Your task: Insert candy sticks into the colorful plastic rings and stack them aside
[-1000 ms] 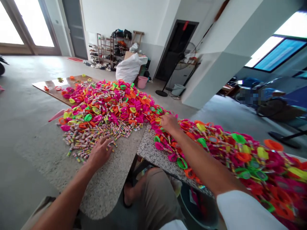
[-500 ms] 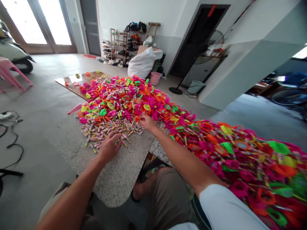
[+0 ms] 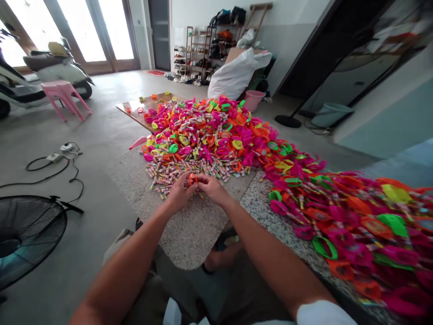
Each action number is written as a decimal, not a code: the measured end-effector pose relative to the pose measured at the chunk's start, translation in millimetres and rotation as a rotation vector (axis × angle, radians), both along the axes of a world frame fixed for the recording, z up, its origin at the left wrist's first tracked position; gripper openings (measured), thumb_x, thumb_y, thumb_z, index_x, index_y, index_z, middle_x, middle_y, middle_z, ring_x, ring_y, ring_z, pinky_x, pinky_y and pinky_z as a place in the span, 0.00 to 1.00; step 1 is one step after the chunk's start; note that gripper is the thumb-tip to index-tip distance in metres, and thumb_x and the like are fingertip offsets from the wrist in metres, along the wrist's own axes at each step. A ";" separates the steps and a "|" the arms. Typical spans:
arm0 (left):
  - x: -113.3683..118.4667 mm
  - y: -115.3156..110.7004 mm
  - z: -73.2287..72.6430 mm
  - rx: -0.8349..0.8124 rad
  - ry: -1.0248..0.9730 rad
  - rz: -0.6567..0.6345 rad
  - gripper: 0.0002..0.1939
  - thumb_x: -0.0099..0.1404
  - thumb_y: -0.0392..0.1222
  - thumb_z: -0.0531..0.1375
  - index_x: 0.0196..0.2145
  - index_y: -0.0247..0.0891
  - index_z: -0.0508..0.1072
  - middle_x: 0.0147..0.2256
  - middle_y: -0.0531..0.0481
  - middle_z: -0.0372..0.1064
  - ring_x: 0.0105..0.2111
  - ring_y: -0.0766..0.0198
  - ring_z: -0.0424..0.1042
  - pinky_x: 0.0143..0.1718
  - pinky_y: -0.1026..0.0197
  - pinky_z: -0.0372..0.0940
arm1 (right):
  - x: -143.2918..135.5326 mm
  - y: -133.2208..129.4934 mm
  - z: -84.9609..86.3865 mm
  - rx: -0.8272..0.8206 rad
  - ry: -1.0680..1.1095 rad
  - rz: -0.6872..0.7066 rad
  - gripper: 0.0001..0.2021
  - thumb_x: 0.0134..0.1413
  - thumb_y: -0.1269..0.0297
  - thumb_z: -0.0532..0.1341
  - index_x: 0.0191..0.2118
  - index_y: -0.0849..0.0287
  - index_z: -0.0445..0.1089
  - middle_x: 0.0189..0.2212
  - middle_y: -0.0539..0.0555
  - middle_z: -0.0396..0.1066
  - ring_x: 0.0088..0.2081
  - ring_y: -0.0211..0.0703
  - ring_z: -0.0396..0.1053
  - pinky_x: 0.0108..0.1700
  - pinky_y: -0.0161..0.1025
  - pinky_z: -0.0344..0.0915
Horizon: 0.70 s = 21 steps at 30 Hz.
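Between my two hands is a small orange ring-like plastic piece [image 3: 192, 178], above the near part of the speckled stone table [image 3: 189, 243]. My left hand [image 3: 180, 193] grips its left side with closed fingers. From the right, the fingertips of my right hand [image 3: 210, 187] pinch it. Just beyond my hands lie many small striped candy-like tubes [image 3: 169, 170]. Behind them rises a heap of pink, orange, yellow and green plastic pieces [image 3: 209, 124], which stretches along the table to the right.
A black fan [image 3: 27, 234] stands at the left, with cables on the floor beyond it. Farther back are a pink stool [image 3: 64, 92], a scooter [image 3: 57, 67], a shoe rack [image 3: 199, 56], a white sack [image 3: 233, 74] and a pink bucket [image 3: 253, 100].
My right hand has come back from the heap with the orange piece and met my left hand, whose fingers have closed on it. The view has turned left.
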<state>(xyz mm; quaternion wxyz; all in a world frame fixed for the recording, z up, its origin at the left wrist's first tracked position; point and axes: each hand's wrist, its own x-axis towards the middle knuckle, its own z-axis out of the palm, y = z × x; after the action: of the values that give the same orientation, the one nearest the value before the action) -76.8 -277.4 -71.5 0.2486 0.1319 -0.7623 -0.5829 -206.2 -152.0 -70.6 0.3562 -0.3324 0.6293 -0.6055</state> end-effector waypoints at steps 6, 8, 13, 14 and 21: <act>3.0 -10.9 12.3 0.232 -0.009 0.006 0.21 0.60 0.50 0.71 0.47 0.39 0.76 0.37 0.51 0.75 0.31 0.65 0.73 0.33 0.64 0.68 | 8.7 20.3 9.5 0.100 0.366 -0.099 0.15 0.61 0.55 0.64 0.47 0.57 0.79 0.38 0.54 0.81 0.37 0.44 0.76 0.41 0.39 0.69; 5.1 -14.1 19.0 0.328 0.001 0.031 0.22 0.58 0.52 0.73 0.43 0.38 0.74 0.34 0.53 0.73 0.29 0.66 0.72 0.30 0.65 0.68 | 8.7 28.1 10.9 0.210 0.582 -0.143 0.10 0.62 0.60 0.62 0.40 0.58 0.79 0.37 0.55 0.80 0.38 0.45 0.75 0.42 0.39 0.67; 9.1 -16.9 29.0 0.477 0.019 0.055 0.25 0.54 0.53 0.76 0.36 0.39 0.67 0.29 0.55 0.72 0.28 0.68 0.71 0.29 0.66 0.69 | 19.2 31.6 4.5 0.552 0.827 -0.060 0.09 0.65 0.61 0.62 0.38 0.58 0.77 0.38 0.57 0.79 0.39 0.45 0.73 0.40 0.38 0.61; 8.9 -15.9 29.4 0.504 0.029 0.040 0.26 0.52 0.52 0.77 0.35 0.39 0.68 0.30 0.55 0.72 0.28 0.68 0.72 0.30 0.66 0.70 | 22.5 29.8 2.6 0.602 0.845 -0.052 0.08 0.65 0.62 0.62 0.40 0.58 0.77 0.40 0.58 0.79 0.40 0.46 0.73 0.41 0.38 0.61; 2.8 -2.2 27.0 0.670 0.068 -0.082 0.23 0.51 0.45 0.78 0.39 0.36 0.75 0.37 0.51 0.77 0.37 0.64 0.79 0.45 0.59 0.75 | 23.8 27.4 6.0 0.691 0.746 -0.163 0.10 0.65 0.58 0.61 0.34 0.57 0.71 0.33 0.57 0.77 0.34 0.46 0.72 0.38 0.39 0.61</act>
<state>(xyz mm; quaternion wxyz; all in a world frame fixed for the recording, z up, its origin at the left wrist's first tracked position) -73.9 -279.6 -44.5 0.1933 0.1560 -0.5241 -0.8146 -182.4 -124.7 -64.5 0.1482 -0.3386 0.9007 -0.2281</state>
